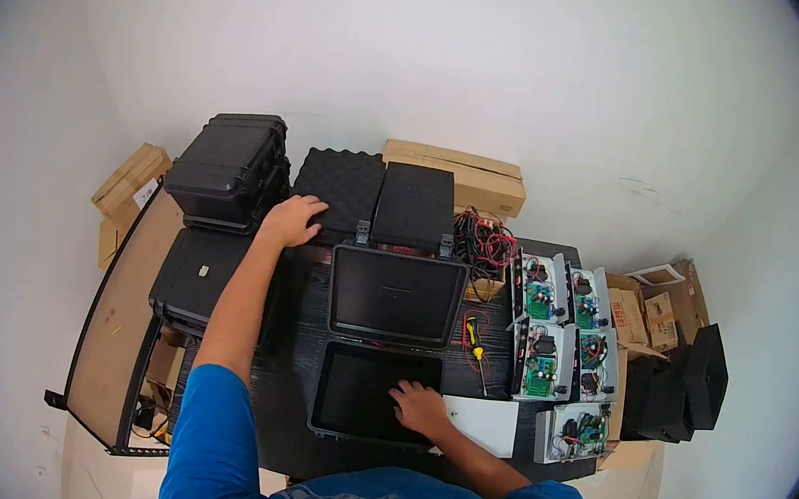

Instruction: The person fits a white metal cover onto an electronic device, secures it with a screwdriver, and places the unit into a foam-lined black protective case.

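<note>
My left hand [292, 219] reaches forward onto the near left corner of a black egg-crate foam sheet [340, 179], with its fingers apart on the foam. Inside the lower half of an open black hard case [361, 392] rests my right hand [419, 407], fingers spread near its right side. The case's lid [395, 295] is folded back toward the far side. To the right of that hand lies a white flat panel [482, 424], partly under my forearm. A flat black foam block [416, 203] sits beside the egg-crate sheet.
Closed black cases [229, 166] are stacked at the left. On the right are several metal trays with circuit boards [541, 359]. A yellow-handled screwdriver [475, 340], tangled red and black cables [483, 240] and a long cardboard box [455, 171] are nearby. Open cartons [648, 318] stand far right.
</note>
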Demonstrator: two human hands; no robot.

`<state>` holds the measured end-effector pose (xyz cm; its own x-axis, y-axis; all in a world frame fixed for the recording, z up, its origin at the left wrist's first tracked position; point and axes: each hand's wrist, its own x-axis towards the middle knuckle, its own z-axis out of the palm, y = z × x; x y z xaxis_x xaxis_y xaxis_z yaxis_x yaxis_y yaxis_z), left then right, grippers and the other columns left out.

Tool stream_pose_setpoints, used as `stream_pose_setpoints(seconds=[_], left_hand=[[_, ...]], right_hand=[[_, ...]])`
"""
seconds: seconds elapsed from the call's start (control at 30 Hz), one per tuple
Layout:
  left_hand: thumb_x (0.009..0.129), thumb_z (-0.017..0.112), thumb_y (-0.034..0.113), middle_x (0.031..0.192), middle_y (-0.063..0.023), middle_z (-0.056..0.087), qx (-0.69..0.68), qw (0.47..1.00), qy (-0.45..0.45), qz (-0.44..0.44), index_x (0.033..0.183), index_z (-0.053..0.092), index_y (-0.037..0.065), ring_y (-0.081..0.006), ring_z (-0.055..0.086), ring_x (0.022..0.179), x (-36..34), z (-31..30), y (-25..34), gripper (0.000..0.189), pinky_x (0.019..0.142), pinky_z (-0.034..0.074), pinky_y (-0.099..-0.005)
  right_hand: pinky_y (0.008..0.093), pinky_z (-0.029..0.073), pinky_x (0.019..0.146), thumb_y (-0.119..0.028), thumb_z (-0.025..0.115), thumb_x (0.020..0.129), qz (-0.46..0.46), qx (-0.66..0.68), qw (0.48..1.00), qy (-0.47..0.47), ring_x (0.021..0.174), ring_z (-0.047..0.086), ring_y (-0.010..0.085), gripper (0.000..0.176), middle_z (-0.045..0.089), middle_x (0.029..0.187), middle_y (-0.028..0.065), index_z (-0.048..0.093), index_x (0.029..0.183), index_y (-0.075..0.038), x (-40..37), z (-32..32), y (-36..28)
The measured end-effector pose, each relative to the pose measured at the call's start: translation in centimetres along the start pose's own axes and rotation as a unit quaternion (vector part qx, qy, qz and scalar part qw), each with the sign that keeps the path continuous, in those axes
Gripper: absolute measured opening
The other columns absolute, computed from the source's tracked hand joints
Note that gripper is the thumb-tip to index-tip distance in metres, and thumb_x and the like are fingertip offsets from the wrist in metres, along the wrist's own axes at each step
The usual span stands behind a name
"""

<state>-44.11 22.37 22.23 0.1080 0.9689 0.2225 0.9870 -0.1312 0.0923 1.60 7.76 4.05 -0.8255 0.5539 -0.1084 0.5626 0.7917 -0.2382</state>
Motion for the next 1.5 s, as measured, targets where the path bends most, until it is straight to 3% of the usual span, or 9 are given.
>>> stream_pose_setpoints(seconds=[0.43, 0.53, 0.63, 0.73, 0.87, 1.07, 1.23, 1.43, 1.5], left_hand=[[0.1, 0.06, 0.009, 0.126, -0.0178, 0.075, -0.032, 0.97, 0.228, -0.078, 0.124, 0.072, 0.003, -0.0381, 0.073, 0.111, 1.5, -3.0, 1.1, 0.028, 0.095, 0.06, -0.047], [0.098, 0.06, 0.0, 0.128, -0.0174, 0.074, -0.05, 0.917, 0.397, -0.004, 0.121, 0.072, 0.003, -0.0382, 0.07, 0.118, 0.3, -5.5, 3.1, 0.026, 0.101, 0.058, -0.0453], [0.092, 0.062, -0.006, 0.134, -0.0127, 0.073, -0.065, 0.91, 0.406, 0.05, 0.116, 0.074, 0.006, -0.0386, 0.06, 0.137, -3.5, -8.0, 6.7, 0.03, 0.12, 0.037, -0.0622], [0.083, 0.063, -0.01, 0.14, -0.0085, 0.072, -0.074, 0.902, 0.41, 0.118, 0.113, 0.076, 0.009, -0.0387, 0.052, 0.146, -8.1, -5.7, 8.7, 0.038, 0.125, 0.022, -0.0722], [0.077, 0.069, -0.002, 0.145, -0.0074, 0.069, -0.065, 0.913, 0.343, 0.213, 0.12, 0.076, 0.011, -0.0361, 0.051, 0.148, -12.4, -0.2, 9.7, 0.045, 0.123, 0.031, -0.0706], [0.09, 0.067, 0.016, 0.147, -0.0014, 0.067, 0.032, 0.954, 0.245, 0.169, 0.124, 0.076, 0.017, -0.0298, 0.056, 0.144, -14.9, 6.4, 10.4, 0.035, 0.123, 0.031, -0.071], [0.094, 0.062, 0.013, 0.17, -0.0033, 0.042, 0.098, 0.98, 0.168, 0.029, 0.148, 0.064, 0.029, -0.0293, 0.038, 0.157, -16.1, 10.5, 11.0, 0.056, 0.124, 0.023, -0.0736], [0.091, 0.061, -0.003, 0.167, -0.0172, 0.044, 0.01, 0.993, 0.106, -0.061, 0.154, 0.058, 0.023, -0.0379, 0.042, 0.153, -18.6, 10.8, 12.1, 0.068, 0.125, 0.03, -0.0635], [0.091, 0.057, -0.011, 0.164, -0.0218, 0.044, -0.137, 0.965, 0.192, -0.118, 0.153, 0.056, 0.011, -0.0419, 0.045, 0.15, -19.7, 11.4, 12.2, 0.066, 0.123, 0.037, -0.0535]], right_hand=[[0.0482, 0.059, 0.09, -0.027, 0.072, 0.091, 0.001, 0.01, 1.0, -0.001, 0.119, 0.065, 0.0325, 0.044, 0.063, 0.13, 0.0117, 0.069, 0.132, -0.012, -0.1, -0.6, -0.3], [0.0478, 0.059, 0.091, -0.027, 0.072, 0.091, -0.002, 0.021, 1.0, 0.019, 0.118, 0.065, 0.0331, 0.043, 0.064, 0.128, 0.0119, 0.07, 0.131, -0.012, -0.1, -0.1, -0.1], [0.0464, 0.058, 0.091, -0.027, 0.07, 0.095, -0.021, 0.101, 0.99, 0.101, 0.114, 0.067, 0.0328, 0.037, 0.068, 0.126, 0.0125, 0.07, 0.129, -0.011, 0.3, 0.3, 0.5], [0.041, 0.058, 0.089, -0.03, 0.063, 0.104, -0.005, 0.356, 0.901, 0.249, 0.107, 0.071, 0.0276, 0.034, 0.071, 0.121, 0.0116, 0.068, 0.129, -0.007, 1.4, -0.3, 1.9], [0.0325, 0.056, 0.084, -0.039, 0.048, 0.115, 0.138, 0.685, 0.605, 0.381, 0.101, 0.068, 0.0173, 0.043, 0.068, 0.12, 0.01, 0.058, 0.137, -0.004, 2.1, -2.5, 5.4], [0.0293, 0.052, 0.08, -0.013, 0.068, 0.102, 0.14, 0.421, 0.758, 0.478, 0.095, 0.064, 0.0145, 0.037, 0.063, 0.119, 0.0098, 0.055, 0.135, -0.003, 3.1, -3.8, 4.6], [0.0423, 0.045, 0.083, -0.007, 0.082, 0.081, -0.007, 0.158, 0.918, 0.365, 0.075, 0.064, 0.0244, 0.015, 0.067, 0.082, 0.0015, 0.071, 0.09, -0.012, 1.9, -3.6, 3.4], [0.0431, 0.045, 0.088, -0.017, 0.083, 0.085, -0.05, 0.029, 0.93, 0.362, 0.076, 0.065, 0.0215, 0.014, 0.069, 0.079, -0.0001, 0.073, 0.093, -0.013, 2.5, -2.3, 3.1], [0.0431, 0.046, 0.087, -0.017, 0.082, 0.086, -0.06, 0.011, 0.929, 0.365, 0.077, 0.066, 0.0221, 0.015, 0.072, 0.082, 0.0016, 0.073, 0.097, -0.011, 2.5, -2.0, 3.2]])
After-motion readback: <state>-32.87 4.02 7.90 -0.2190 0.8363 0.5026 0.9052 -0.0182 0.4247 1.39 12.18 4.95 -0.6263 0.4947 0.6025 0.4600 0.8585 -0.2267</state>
